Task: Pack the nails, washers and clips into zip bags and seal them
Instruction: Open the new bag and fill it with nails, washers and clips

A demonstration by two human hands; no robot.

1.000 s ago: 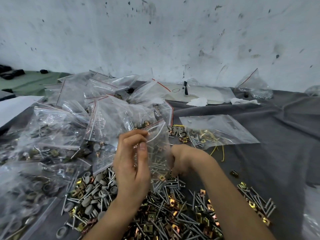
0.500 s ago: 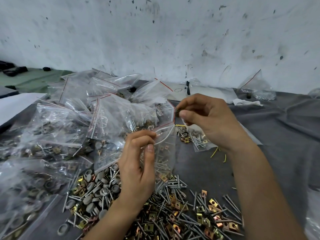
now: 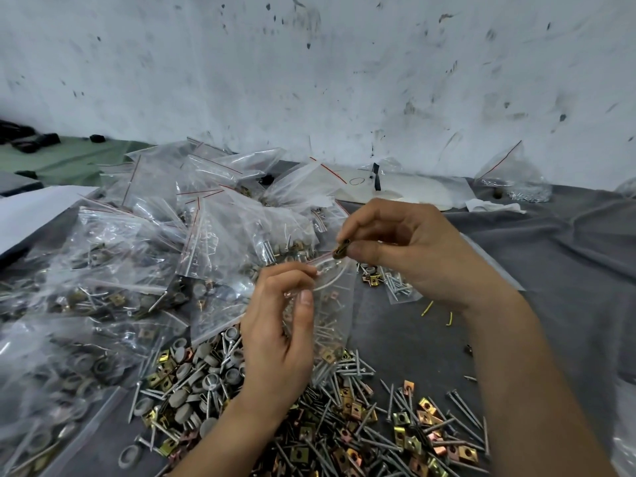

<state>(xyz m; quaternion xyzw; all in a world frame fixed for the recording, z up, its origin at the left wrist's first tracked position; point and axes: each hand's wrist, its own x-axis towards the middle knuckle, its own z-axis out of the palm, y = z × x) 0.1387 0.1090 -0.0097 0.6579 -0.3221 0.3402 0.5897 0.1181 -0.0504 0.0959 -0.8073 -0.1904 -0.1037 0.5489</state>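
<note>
Just above the zip bag point(image 3: 335, 304) that the left hand point(image 3: 278, 342) grips, the right hand point(image 3: 423, 256) pinches a clip point(image 3: 341, 250).

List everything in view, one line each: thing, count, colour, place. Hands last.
held zip bag: one, clear, centre, mouth open, nails and clips inside.
pinched clip: one, brassy, just above the bag's mouth.
filled zip bags: many, clear with red strips, heaped at left.
loose nails: many, silver-grey, front centre.
loose clips: many, gold and copper, among the nails.
loose washers: many, grey, front left.
flat bag: one, clear, centre right.
far bag: one, clear, by the wall at right.
yellow wire bits: two, right of centre.
cloth: one, grey, under everything.
left hand: grips the held bag.
right hand: pinches the clip.
</note>
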